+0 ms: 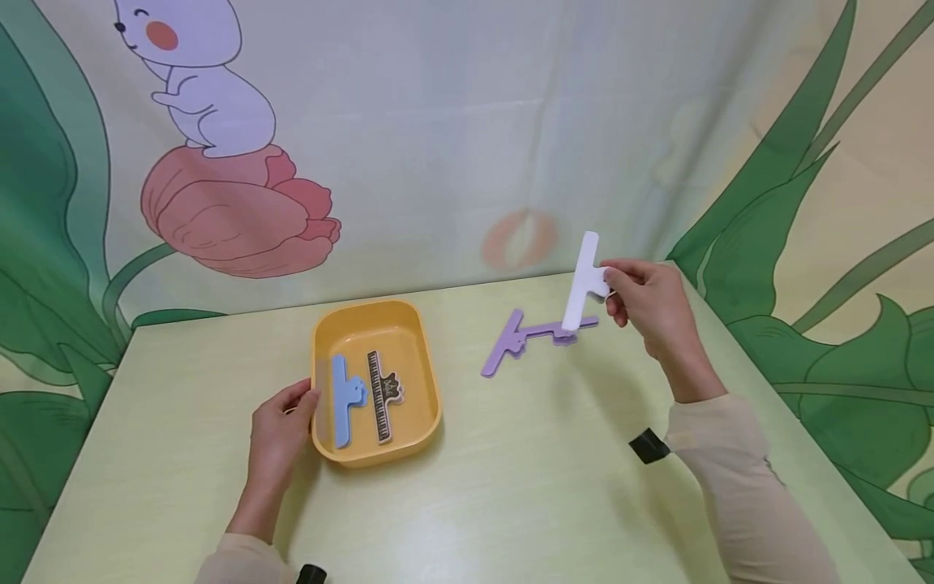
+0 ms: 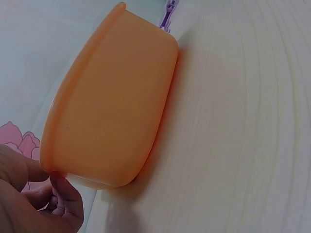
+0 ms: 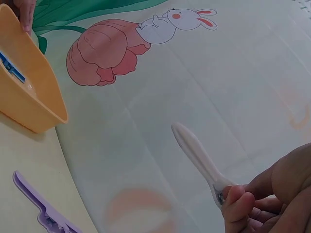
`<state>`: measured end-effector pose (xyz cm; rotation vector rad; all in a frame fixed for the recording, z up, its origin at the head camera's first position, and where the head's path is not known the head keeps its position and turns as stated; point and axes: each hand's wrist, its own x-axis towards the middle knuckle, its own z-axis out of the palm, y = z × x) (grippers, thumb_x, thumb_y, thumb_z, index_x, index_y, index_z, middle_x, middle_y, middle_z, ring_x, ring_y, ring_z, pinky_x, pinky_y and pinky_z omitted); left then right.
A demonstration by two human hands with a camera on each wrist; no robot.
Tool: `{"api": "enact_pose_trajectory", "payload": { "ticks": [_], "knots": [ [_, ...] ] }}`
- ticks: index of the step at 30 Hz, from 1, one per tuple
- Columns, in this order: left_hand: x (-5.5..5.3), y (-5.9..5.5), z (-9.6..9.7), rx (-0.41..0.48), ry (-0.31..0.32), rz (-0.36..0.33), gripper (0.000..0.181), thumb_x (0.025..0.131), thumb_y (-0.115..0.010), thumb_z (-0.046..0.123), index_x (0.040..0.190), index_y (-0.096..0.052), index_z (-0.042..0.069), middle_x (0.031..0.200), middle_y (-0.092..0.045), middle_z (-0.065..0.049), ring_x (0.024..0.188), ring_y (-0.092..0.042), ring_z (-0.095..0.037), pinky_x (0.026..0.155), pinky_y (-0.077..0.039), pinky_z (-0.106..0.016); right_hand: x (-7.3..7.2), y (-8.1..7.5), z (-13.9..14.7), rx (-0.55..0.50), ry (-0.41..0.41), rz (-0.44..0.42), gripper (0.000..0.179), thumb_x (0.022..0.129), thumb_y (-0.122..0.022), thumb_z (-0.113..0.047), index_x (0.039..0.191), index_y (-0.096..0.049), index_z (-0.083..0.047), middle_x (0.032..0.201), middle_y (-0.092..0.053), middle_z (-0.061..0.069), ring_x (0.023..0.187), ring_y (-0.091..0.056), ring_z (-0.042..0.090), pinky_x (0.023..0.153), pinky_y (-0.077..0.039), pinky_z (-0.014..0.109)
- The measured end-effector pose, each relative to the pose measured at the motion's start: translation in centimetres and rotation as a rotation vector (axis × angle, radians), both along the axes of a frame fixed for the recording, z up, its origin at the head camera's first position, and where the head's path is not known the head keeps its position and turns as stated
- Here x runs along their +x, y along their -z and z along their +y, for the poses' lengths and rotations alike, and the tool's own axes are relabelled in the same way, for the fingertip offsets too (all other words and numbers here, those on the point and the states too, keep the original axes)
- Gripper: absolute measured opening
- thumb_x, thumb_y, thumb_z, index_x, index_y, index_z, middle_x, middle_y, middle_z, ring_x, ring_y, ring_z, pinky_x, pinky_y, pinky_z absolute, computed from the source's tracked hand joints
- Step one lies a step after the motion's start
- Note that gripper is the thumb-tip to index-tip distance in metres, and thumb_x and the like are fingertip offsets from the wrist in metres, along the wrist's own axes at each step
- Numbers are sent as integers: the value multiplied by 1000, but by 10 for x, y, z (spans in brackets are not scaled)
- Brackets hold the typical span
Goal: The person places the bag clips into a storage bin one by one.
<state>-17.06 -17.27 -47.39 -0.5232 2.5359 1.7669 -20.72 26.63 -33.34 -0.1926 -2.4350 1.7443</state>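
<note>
White clip (image 1: 581,280) is pinched by its handle between thumb and fingers of the right hand (image 1: 649,304), right of centre in the head view. It's held up off the surface (image 1: 503,495), bar tilted, top end leaning right. In the right wrist view the clip is seen nearly edge-on, lower right, against the cloth (image 1: 452,122).

Tray (image 1: 372,324) is gripped at its left rim by the left hand (image 1: 279,430), thumb at the rim; same grip is seen at lower left of the left wrist view. Tray sits on the surface, left of centre in the head view.

Two clips are held in the tray: blue clip (image 1: 341,405) on the left, dark clip (image 1: 379,397) with pale striping just to its right. Both bars lie roughly lengthwise, not touching.

Two purple clips are left on the surface, between tray and right hand: one slanted (image 1: 499,353), one nearly level (image 1: 543,329) with its right part partly covered by the white clip. Contact between the two can't be told.

Cloth is printed with a rabbit (image 1: 219,105) on a pink flower (image 1: 226,211), upper left. A black patch (image 1: 649,445) is seen by the right sleeve (image 1: 737,478).
</note>
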Motion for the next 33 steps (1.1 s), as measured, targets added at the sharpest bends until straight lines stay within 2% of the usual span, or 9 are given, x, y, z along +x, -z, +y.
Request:
{"api": "enact_pose_trajectory", "payload": {
  "ticks": [25, 33],
  "knots": [
    [-1, -4, 0, -8, 9, -27, 45, 108, -54, 22, 145, -55, -3, 132, -59, -22, 110, -54, -26, 70, -46, -11, -13, 7, -57, -78, -123, -58, 31, 106, -60, -15, 133, -66, -1, 89, -62, 12, 63, -50, 13, 53, -41, 21],
    [-1, -4, 0, -17, 9, -35, 45, 108, -54, 22, 145, -55, -3, 130, -58, -22, 108, -54, -26, 69, -46, -11, -13, 12, -70, -79, -159, -42, 29, 105, -59, -12, 130, -67, 0, 84, -63, 9, 59, -49, 13, 50, -38, 22]
  ]
}}
